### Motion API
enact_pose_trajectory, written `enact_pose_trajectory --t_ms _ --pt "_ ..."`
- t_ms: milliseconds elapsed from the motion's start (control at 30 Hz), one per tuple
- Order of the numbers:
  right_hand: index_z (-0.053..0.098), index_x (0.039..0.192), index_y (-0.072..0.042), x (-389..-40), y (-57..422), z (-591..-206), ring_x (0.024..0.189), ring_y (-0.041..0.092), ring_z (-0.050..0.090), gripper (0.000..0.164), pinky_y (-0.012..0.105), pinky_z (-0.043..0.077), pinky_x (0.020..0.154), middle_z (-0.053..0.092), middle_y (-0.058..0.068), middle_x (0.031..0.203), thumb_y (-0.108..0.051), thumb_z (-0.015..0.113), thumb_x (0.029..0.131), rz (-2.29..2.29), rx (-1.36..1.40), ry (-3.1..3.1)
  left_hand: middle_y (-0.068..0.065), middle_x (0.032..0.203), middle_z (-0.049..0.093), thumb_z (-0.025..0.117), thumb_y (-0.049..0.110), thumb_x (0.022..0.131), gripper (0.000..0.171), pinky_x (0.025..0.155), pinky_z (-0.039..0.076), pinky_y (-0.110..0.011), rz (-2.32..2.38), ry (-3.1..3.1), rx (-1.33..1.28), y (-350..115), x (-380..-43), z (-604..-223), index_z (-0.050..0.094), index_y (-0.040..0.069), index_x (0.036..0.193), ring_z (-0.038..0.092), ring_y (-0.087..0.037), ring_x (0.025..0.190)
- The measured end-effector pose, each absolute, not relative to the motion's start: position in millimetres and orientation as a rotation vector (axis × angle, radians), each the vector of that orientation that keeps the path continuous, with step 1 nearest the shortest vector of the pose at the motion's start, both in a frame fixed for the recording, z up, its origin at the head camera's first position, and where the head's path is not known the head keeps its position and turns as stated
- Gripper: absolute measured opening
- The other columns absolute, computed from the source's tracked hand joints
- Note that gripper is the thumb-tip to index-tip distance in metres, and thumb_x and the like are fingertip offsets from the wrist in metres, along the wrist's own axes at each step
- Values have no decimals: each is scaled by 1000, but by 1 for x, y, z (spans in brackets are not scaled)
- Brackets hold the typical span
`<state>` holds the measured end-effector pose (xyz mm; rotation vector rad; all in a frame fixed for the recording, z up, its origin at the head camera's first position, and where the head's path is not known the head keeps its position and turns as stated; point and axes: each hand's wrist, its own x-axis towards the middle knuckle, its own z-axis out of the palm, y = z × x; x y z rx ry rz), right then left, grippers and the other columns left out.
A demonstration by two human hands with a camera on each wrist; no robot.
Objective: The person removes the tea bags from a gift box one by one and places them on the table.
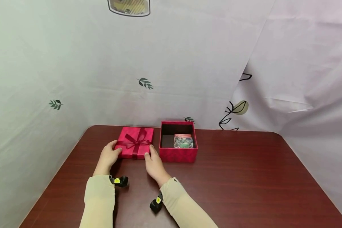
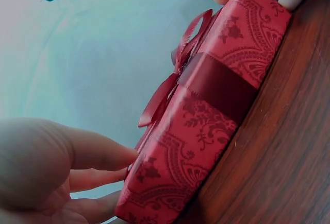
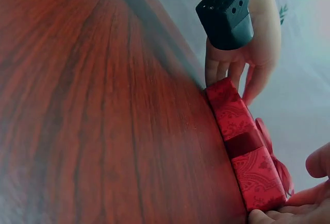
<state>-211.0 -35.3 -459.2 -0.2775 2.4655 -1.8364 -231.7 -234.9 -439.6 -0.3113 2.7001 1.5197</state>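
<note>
A red patterned gift box lid (image 1: 128,151) with a dark red ribbon and bow lies flat on the table, bow side up. My left hand (image 1: 108,155) holds its left edge, thumb at the top edge and fingers along the side in the left wrist view. At the lid's right end is my right hand (image 1: 155,165), its fingertips against the side near the front corner. Just right of the lid stands the matching gift box (image 1: 178,155), uncovered, with a dark inside. A small stack of printed, card-like pieces (image 1: 183,141) sits in its right part.
The brown wooden table (image 1: 245,177) has its back edge close behind the box and lid. A pale cloth (image 1: 188,63) with leaf prints hangs behind. Black wrist cameras (image 1: 156,205) stick out from both sleeves, low over the table.
</note>
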Motion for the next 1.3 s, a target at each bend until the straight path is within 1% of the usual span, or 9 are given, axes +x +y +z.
enact_pose_trajectory --t_ms 300,500,633,700,800,900,967,1133,1300 --pt "35 152 8 -207 -32 -451 147 39 32 52 53 28 118 35 26 157 -10 45 104 -1787 -327 2475 -35 151 37 47 4 100 51 115 29 -59 1490 2786 -299 -230 -229 -435 40 -8 149 33 -47 141" --pt "41 151 1 -192 -20 -429 137 38 47 50 52 41 110 45 22 149 -5 48 101 -1758 -473 2480 -30 149 45 45 2 102 43 112 34 -57 1599 2837 -309 -230 -227 -433 52 -3 143 38 -43 141" --pt "53 142 -1 -184 -3 -415 127 37 56 42 47 49 102 54 19 138 -5 52 100 -1852 -543 2474 -27 148 47 45 0 101 40 107 37 -54 1618 2890 -267 -227 -227 -428 57 -1 139 42 -40 134" --pt "60 135 -2 -183 9 -409 121 32 61 35 44 52 99 59 16 130 -6 53 101 -1883 -567 2530 -26 147 49 46 0 101 39 100 38 -51 1617 2900 -231 -223 -227 -426 58 0 138 44 -38 126" --pt "67 125 -4 -183 29 -404 108 27 65 27 38 55 92 65 11 119 -8 55 102 -1895 -601 2662 -25 146 50 47 1 102 38 95 38 -49 1609 2903 -175 -218 -227 -421 58 0 138 44 -36 121" --pt "71 118 -5 -187 49 -400 93 27 69 22 32 57 83 68 10 111 -9 56 102 -1933 -609 2740 -25 146 50 47 3 103 38 103 40 -53 1610 2893 -121 -213 -226 -416 58 1 139 45 -37 130" --pt "72 113 -3 -191 62 -399 87 29 69 20 30 58 78 68 11 112 -8 57 102 -1983 -634 2771 -24 145 51 47 4 104 37 109 37 -56 1616 2889 -76 -210 -226 -413 58 1 139 43 -38 136" --pt "75 111 -7 -203 92 -400 92 18 65 19 27 56 75 69 6 114 -9 58 102 -1964 -741 2960 -22 143 54 48 8 105 36 112 35 -59 1599 2903 31 -200 -224 -408 59 2 139 44 -39 138" --pt "73 116 -7 -211 119 -404 102 16 61 21 39 54 87 67 5 112 -13 59 102 -1705 -858 3217 -21 141 56 51 9 105 35 107 41 -58 1591 2911 142 -190 -221 -403 59 3 138 50 -38 130"
